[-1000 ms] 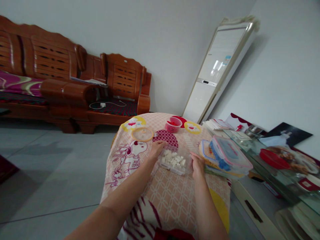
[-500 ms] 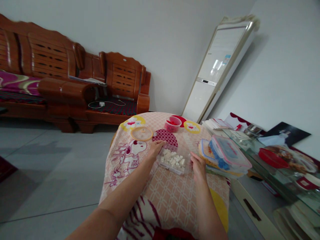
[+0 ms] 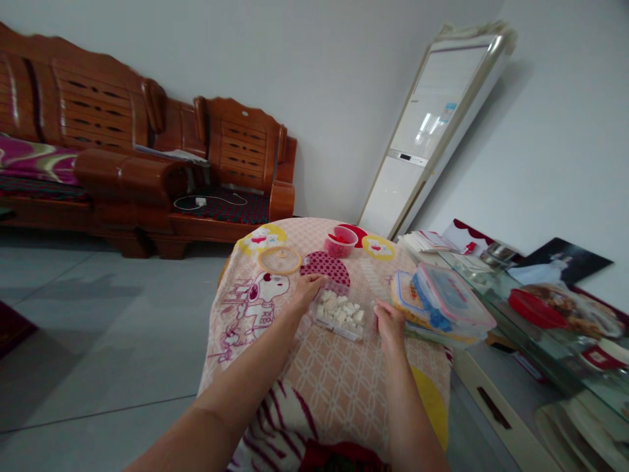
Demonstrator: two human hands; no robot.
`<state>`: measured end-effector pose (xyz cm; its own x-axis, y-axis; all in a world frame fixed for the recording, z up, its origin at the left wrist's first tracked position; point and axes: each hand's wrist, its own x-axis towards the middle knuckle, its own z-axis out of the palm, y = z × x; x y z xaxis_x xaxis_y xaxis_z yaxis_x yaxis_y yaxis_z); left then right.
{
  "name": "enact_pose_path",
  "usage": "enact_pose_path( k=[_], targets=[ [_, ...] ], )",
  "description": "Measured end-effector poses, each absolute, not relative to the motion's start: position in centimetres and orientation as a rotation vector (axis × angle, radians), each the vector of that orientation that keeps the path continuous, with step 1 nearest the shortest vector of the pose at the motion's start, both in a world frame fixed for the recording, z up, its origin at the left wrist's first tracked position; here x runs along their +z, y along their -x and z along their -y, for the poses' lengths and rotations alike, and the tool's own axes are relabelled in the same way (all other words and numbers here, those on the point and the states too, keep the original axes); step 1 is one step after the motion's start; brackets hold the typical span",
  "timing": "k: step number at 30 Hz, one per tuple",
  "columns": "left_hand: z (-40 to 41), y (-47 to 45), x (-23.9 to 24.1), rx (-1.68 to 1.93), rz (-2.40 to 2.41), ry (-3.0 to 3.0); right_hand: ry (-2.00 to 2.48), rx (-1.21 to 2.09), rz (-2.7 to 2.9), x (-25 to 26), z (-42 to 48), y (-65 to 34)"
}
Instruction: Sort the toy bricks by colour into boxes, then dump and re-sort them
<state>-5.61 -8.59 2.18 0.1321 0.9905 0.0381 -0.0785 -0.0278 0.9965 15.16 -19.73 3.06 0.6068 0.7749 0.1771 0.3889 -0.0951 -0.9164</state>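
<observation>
A clear plastic container (image 3: 350,335) stands on the cloth-covered table in front of me, with many small white blocks (image 3: 340,308) heaped inside. My left hand (image 3: 309,289) pinches its far left edge. At the right side, the fingers of my right hand (image 3: 389,320) are closed on the clear plastic edge. A round clear lid with a yellow rim (image 3: 279,260) lies beyond my left hand. Farther back is a pink plastic tub (image 3: 341,243) with red pieces in it.
Stacked plastic food boxes (image 3: 455,305) sit close to the right of my right hand. A patterned tablecloth (image 3: 339,387) covers the table. Beside it runs a glass shelf (image 3: 545,334) with dishes and papers. A wooden sofa (image 3: 230,157) and a tall white cabinet-like appliance (image 3: 427,131) stand behind.
The view has shifted very slightly. Both hands stay at the sides of the clear container, and the white blocks look a little rearranged.
</observation>
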Motion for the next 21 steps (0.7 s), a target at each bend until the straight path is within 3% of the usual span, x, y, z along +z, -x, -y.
enact_pose_path(
  k=[8,21],
  targets=[
    [12.0,8.7,3.4,1.048,-1.157,-1.534,1.859,0.179,1.137,2.4,20.9,-14.1],
    [14.8,9.4,2.7,0.985,-0.869,-1.344,1.835,0.195,1.097,2.0,20.3,-14.2]
  ],
)
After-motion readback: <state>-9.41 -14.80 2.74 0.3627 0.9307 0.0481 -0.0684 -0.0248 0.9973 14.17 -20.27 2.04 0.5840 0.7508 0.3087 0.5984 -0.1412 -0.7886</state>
